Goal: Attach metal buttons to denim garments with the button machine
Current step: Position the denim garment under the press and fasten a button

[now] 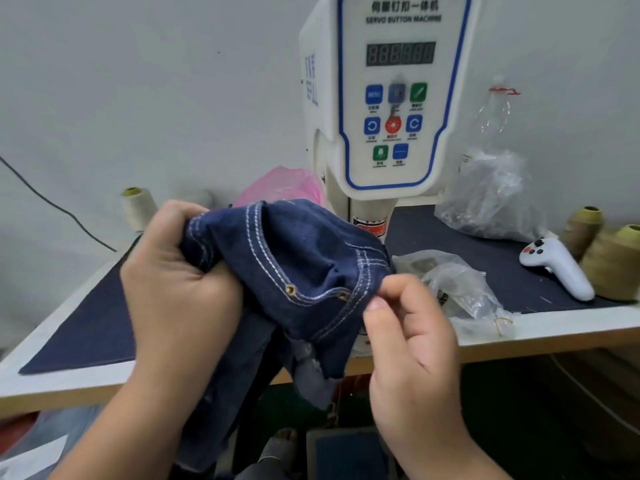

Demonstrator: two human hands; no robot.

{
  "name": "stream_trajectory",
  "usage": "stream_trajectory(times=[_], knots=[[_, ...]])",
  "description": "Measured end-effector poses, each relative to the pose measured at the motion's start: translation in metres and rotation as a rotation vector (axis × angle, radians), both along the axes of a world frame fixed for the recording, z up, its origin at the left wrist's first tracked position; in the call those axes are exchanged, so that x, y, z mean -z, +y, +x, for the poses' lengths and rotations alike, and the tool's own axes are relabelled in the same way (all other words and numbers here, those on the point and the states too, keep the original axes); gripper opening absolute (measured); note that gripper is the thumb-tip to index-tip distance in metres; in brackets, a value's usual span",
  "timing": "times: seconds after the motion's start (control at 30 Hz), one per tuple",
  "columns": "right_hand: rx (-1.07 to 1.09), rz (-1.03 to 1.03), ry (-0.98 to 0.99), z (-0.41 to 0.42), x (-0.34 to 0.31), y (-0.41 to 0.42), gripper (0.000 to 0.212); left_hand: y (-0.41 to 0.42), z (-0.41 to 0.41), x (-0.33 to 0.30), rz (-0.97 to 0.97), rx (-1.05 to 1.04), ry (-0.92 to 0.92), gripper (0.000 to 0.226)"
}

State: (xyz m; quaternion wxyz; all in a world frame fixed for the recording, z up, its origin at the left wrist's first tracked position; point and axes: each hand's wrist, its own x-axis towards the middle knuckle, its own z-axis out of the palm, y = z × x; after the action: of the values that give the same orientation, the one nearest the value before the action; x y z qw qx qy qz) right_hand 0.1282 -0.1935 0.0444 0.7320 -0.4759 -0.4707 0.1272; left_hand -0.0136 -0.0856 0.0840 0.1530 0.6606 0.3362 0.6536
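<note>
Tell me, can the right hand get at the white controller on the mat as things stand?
Probably not right away: the right hand pinches the denim garment's edge. The path to the white controller looks free, passing over the plastic bags, once it lets go.

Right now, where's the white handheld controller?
Head view, right side: the white controller lies on the dark table mat, between clear plastic bags and olive thread cones.

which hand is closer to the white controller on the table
Right. The right hand pinches the denim garment edge, with the white controller off to its right; the left hand grips the garment's far side, farther away.
</note>
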Motion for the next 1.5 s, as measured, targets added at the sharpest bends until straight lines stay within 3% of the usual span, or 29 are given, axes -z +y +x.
stream_trajectory(times=[0.03,0.17,0.23,0.27,0.43,0.53,0.63,0.8,0.9,1.07,1.17,1.3,1.5], knots=[[0.067,0.01,-0.016,0.001,-0.001,-0.003,0.004,-0.007,0.005,0.0,0.001,0.047,0.008,0.024],[0.318,0.005,-0.326,0.007,-0.01,-0.013,0.022,-0.02,0.017,0.001,-0.056,0.1,0.039,0.023],[0.275,-0.008,-0.422,0.008,-0.017,-0.02,0.009,-0.027,0.022,0.005,-0.049,0.078,0.082,0.023],[0.22,-0.037,-0.438,0.007,-0.021,-0.022,0.013,-0.032,0.024,0.006,-0.035,0.061,0.106,0.025],[-0.092,-0.288,-0.26,0.006,-0.03,-0.022,0.028,-0.054,0.035,0.018,0.079,0.046,0.231,0.041],[-0.244,-0.258,-0.106,0.014,-0.026,-0.021,0.016,-0.06,0.035,0.025,0.11,0.078,0.283,0.047],[-0.381,-0.191,-0.027,0.021,-0.018,-0.025,0.024,-0.063,0.029,0.028,0.096,0.164,0.343,0.05],[-0.469,-0.136,-0.05,0.034,-0.009,-0.034,0.023,-0.059,0.0,0.019,-0.156,0.534,0.46,0.039],[-0.481,-0.131,-0.132,0.039,-0.008,-0.039,0.019,-0.047,-0.008,0.014,-0.457,0.711,0.303,0.04],[-0.593,-0.149,-0.22,0.037,-0.007,-0.042,0.018,-0.031,0.01,0.006,-0.642,0.775,0.486,0.068],[-0.585,-0.197,-0.217,0.037,-0.006,-0.043,0.016,-0.032,0.017,0.003,-0.706,0.901,0.509,0.053],[-0.489,-0.318,0.001,0.042,0.0,-0.042,0.018,-0.027,0.015,0.005,-0.74,0.822,0.383,0.045],[-0.458,-0.412,-0.064,0.047,0.005,-0.042,0.024,-0.029,0.011,0.0,-0.843,0.954,0.264,0.018]])
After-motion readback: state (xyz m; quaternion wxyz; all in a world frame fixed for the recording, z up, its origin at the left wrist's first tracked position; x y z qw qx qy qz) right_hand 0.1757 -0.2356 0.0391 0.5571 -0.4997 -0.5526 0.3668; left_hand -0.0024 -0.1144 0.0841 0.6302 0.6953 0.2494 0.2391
